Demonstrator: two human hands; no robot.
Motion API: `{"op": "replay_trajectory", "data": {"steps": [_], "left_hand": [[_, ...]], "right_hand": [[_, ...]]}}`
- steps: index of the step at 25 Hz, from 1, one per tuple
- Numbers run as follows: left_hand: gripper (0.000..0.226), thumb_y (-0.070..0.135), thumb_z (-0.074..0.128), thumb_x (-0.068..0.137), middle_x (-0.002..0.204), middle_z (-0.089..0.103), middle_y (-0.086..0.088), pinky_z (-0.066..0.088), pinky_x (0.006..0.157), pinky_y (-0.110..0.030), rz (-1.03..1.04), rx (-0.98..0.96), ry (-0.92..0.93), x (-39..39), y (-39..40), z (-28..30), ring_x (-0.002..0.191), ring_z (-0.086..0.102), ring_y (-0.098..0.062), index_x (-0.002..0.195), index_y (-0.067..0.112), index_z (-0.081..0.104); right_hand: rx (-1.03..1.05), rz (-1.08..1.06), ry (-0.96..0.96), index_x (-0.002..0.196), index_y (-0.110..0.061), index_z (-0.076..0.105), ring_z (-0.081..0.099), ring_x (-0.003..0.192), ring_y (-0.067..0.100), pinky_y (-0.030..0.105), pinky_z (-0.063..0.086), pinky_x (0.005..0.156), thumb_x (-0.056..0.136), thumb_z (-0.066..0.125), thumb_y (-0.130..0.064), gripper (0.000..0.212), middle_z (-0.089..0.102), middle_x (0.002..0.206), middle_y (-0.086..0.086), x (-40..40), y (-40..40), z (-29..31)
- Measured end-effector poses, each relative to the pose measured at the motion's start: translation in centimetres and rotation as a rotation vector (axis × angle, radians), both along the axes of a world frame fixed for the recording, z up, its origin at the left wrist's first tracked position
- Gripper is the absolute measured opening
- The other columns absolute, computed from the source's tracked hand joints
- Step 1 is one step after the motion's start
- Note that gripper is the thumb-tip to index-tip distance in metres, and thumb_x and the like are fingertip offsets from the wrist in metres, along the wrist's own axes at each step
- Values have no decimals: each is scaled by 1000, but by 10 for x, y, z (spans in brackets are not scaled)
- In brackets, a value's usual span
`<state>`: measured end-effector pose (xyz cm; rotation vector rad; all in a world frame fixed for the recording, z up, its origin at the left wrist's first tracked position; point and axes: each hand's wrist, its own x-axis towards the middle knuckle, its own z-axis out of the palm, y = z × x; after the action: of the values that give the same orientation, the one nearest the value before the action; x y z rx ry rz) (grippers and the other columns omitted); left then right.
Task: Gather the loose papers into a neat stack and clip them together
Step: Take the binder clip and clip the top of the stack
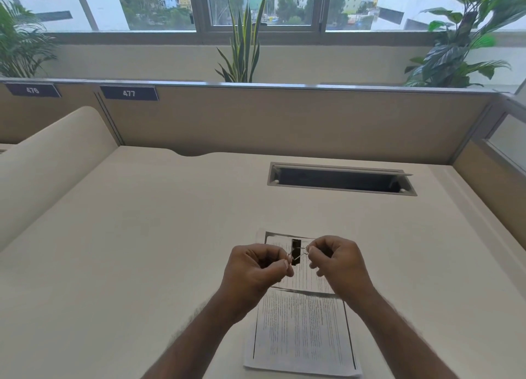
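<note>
A stack of printed papers [303,333] lies on the cream desk [142,250], near the front edge at centre right. Above its far end I hold a black binder clip [296,251] between both hands. My left hand [253,270] pinches one wire handle of the clip. The other wire handle is pinched by my right hand [340,265]. The clip's black body stands between my fingertips, and I cannot tell whether it touches the paper. My hands hide the middle of the stack.
A rectangular cable slot [340,178] is cut into the desk behind the papers. Beige partition walls [284,122] close the back and right. A curved divider [48,162] rises on the left. Potted plants [243,45] stand beyond the partition.
</note>
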<state>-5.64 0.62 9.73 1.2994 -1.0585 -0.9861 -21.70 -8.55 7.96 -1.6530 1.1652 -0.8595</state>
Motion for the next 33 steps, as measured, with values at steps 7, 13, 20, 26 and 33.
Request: {"op": "replay_trajectory", "data": {"steps": [7,13,20,26,33], "left_hand": [[17,10,57,77,68,68,-17,51,59,-26,-51,-1,225,13,-8,1,63,62,-18,71,3,71],[24,6,50,94,72,63,-10,47,61,-28,72,165,503,18,-17,-3,65,64,-19,76,10,66],[27,15,51,99,79,70,-10,45,64,-28,-48,338,458,4,-15,-14,68,64,-15,97,3,76],[28,34,65,92,93,76,-3,54,78,-28,120,219,224,3,-12,-12,85,70,-18,105,12,75],[15,9,73,87,92,80,-8,55,73,-25,152,195,126,6,-12,-14,88,76,-20,101,10,78]], "right_hand": [[404,153,-469,102,7,67,70,74,35,38,57,62,95,58,-13,23,73,91,25,-1,2,7],[469,145,-566,100,17,64,65,60,27,32,55,52,79,68,-13,37,70,85,29,6,1,10],[392,198,-558,95,9,70,62,57,26,31,53,51,85,66,0,14,68,75,21,18,15,12],[231,50,-495,90,5,71,59,54,26,31,52,48,87,65,5,7,68,69,20,17,8,4],[184,117,-312,107,-17,70,67,81,18,27,56,70,82,76,-23,26,71,93,8,18,10,-4]]}}
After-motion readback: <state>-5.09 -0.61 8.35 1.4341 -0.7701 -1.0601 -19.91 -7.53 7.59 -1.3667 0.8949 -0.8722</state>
